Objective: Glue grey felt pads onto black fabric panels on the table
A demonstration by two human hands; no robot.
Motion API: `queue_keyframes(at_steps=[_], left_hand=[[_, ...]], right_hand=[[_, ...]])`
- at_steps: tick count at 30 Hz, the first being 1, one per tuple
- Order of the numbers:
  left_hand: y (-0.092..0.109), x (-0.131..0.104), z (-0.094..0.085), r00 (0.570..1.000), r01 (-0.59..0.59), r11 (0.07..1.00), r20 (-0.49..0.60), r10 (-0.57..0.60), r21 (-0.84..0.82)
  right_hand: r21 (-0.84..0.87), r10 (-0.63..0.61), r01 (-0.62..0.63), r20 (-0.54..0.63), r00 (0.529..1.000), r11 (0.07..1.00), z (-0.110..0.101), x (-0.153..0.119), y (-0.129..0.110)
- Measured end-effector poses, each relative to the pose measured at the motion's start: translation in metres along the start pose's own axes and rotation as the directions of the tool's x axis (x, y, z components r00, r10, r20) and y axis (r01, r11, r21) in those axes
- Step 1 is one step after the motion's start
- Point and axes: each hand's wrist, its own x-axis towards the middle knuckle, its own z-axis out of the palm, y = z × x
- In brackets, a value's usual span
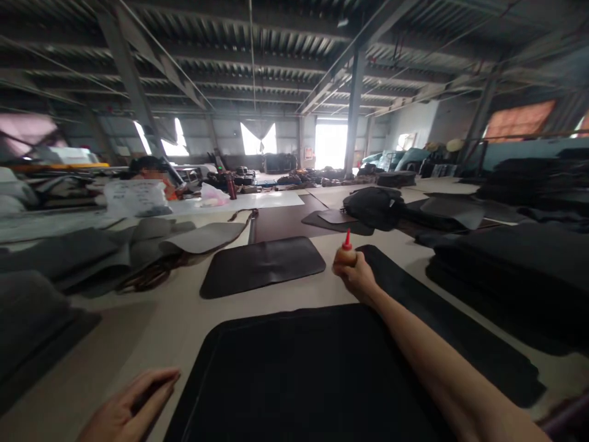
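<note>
My right hand [356,276] is wrapped around a glue bottle [346,256] with a pointed red nozzle. The bottle is upright beyond the far right corner of a large black panel [294,374] with rounded corners and a raised-looking border. That panel lies flat right in front of me. At the lower left, my left hand [133,405] is beside the panel's left edge, its fingers extended and the thumb close under them; no object shows between them. A smaller dark, glossy rounded panel [264,265] lies on the table past the large one.
A long black strip [442,319] runs along the right, beside a stack of dark pieces [515,276]. Grey sheets [101,252] are heaped at the left. A black bundle [373,207] sits farther back. Across the table, a person [150,172] is behind a white marked bag [135,196].
</note>
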Motion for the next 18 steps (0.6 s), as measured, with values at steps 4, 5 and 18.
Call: queue_keyframes(at_steps=[4, 5, 18], left_hand=[[0.015, -0.005, -0.006, 0.999, 0.027, 1.000, 0.026, -0.026, -0.008], [0.016, -0.006, -0.007, 0.999, 0.029, 1.000, 0.025, -0.028, -0.005], [0.006, -0.009, 0.002, 0.995, -0.078, 0.997, 0.069, 0.077, 0.019]], right_hand=[[-0.223, 0.010, -0.006, 0.017, 1.000, 0.975, -0.001, -0.001, 0.006], [-0.261, -0.002, 0.009, 0.025, 1.000, 0.965, -0.004, -0.002, 0.005], [-0.724, -0.191, 0.122, -0.013, 0.982, 0.679, -0.133, -0.051, 0.022]])
